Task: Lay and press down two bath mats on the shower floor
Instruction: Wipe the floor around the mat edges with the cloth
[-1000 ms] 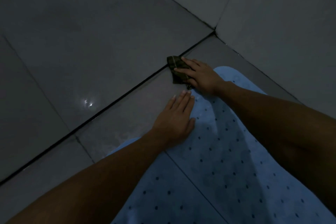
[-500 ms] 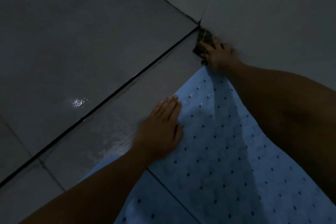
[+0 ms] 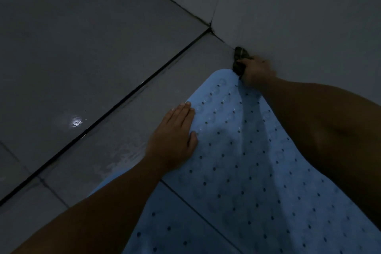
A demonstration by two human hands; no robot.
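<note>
Since the earlier frame the right hand (image 3: 256, 71) has carried the small dark crumpled object (image 3: 239, 61) along the wall base, fingers curled round it. Left hand (image 3: 175, 136) rests flat, fingers straight, on the pale blue perforated rubber bath mat (image 3: 257, 171) lying on the grey tiled floor (image 3: 82, 57). Recommend pressing outward from centre so it seats flat.

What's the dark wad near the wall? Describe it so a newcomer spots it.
Start at the corner where the two walls meet the floor. Just right along the wall's foot, past the blue mat's far end, the right hand grips a small dark crumpled cloth, the only near-black thing there.
</note>
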